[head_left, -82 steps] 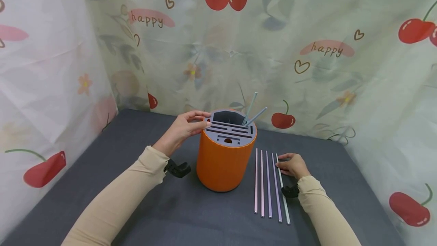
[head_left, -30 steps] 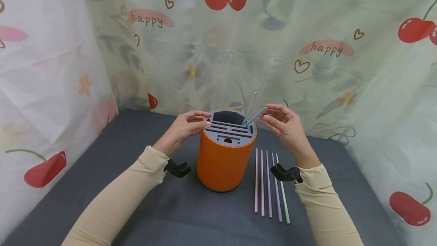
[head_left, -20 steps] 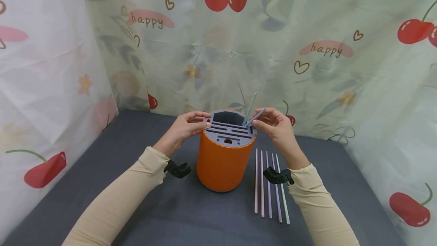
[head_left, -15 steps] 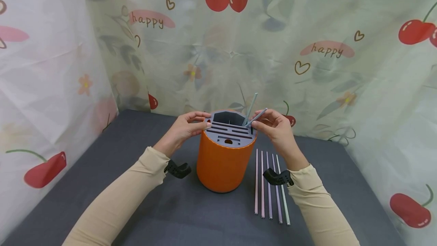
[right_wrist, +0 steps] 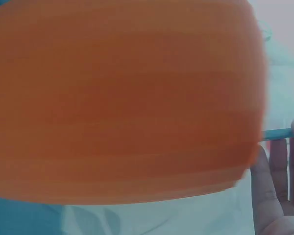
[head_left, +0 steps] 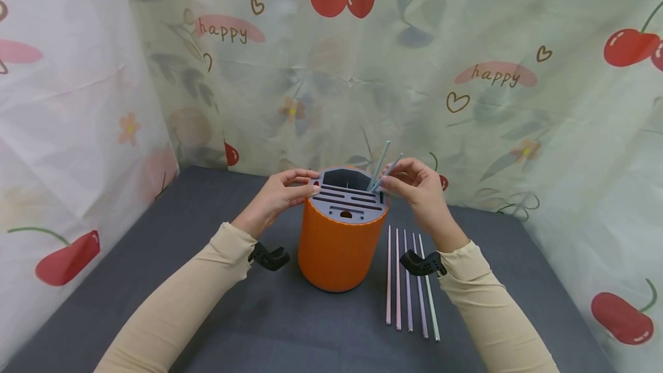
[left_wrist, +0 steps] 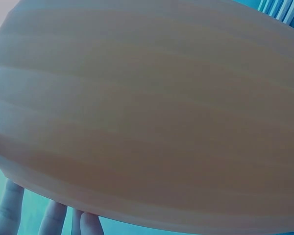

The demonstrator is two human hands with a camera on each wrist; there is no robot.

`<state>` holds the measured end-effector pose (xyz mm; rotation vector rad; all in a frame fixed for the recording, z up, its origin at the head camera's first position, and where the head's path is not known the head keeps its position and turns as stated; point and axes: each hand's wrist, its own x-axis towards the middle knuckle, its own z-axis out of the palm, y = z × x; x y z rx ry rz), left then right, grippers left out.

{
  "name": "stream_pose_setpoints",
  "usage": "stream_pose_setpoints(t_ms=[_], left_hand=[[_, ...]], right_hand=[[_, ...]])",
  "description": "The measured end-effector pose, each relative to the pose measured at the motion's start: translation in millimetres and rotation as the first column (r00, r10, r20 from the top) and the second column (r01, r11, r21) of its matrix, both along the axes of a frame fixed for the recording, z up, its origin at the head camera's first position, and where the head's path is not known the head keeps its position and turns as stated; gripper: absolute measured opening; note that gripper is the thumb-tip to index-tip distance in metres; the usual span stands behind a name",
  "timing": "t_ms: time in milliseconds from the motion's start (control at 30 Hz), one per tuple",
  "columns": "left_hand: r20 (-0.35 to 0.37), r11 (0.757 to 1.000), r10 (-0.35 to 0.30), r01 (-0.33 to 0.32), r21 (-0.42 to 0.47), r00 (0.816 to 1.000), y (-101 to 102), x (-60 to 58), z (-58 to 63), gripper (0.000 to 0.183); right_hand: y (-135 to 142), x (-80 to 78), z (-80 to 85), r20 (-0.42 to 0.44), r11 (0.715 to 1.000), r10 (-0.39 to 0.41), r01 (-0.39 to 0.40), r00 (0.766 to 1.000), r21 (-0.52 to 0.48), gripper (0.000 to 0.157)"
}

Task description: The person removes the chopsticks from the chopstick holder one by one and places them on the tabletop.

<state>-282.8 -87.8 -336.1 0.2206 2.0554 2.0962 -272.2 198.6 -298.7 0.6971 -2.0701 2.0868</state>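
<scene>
Nearest: beige sleeves [head_left: 492, 309], then dk grey table [head_left: 248, 315] w/ five thin metallic sticks [head_left: 407, 278] lying side by side, L to R pink, pink, lilac, lilac, pale green. R wrist cam [head_left: 422, 265] overlaps the row in head view; if that arm dropped, it'd prob. knock them out of line

Next: slotted orange utensil holder [head_left: 339, 252], upright, just left of row. L hand [head_left: 282, 191] rests thumb + fingertips on its left rim, fingers fairly straight; contact looks light, so a hard sideways push from R cd turn or tip it. R hand [head_left: 419, 189] pinches blue stick [head_left: 396, 162], which leans out of rear compartment's right end. Pale green-blue stick [head_left: 380, 163] leans close by, bases nearly together, so pulling one cd drag the other; smooth metal might also slip

Far: cherry-print curtain [head_left: 331, 73] behind table
</scene>
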Motion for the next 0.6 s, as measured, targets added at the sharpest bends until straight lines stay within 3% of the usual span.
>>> stream_pose_setpoints(t_ms=[133,233,300,400,467,533,600], left_hand=[[-0.005,1.0,-0.003,0.003,-0.001,1.0,-1,-0.5,-0.7,0.038],[-0.01,1.0,-0.003,0.003,-0.004,1.0,-2,0.2,-0.4,0.038],[-0.01,1.0,-0.004,0.004,-0.006,1.0,-2,0.5,0.0,0.038],[-0.006,1.0,-0.003,0.003,-0.007,1.0,-1,-0.2,0.3,0.038],[-0.003,1.0,-0.003,0.003,-0.006,1.0,-1,-0.7,0.3,0.038],[-0.002,1.0,-0.003,0.003,-0.005,1.0,0,-0.7,0.5,0.037],[0.0,1.0,-0.002,0.002,-0.009,1.0,-1,-0.9,0.1,0.037]], right_hand=[[0,1.0,22.2,-0.067,0.996,-0.032,0.026,0.997,-0.083,0.022],[2,2.5,45.7,-0.143,0.975,-0.023,-0.01,0.989,-0.223,0.023],[6,4.5,63.2,-0.195,0.94,-0.011,-0.056,0.981,-0.336,0.024],[13,8.6,89.6,-0.265,0.859,-0.01,-0.127,0.964,-0.496,0.024],[22,11.6,106.3,-0.269,0.814,-0.031,-0.132,0.963,-0.566,0.025],[31,13.5,119.0,-0.25,0.786,-0.072,-0.1,0.966,-0.611,0.028],[41,13.0,125.7,-0.212,0.778,-0.108,-0.05,0.971,-0.626,0.033]])
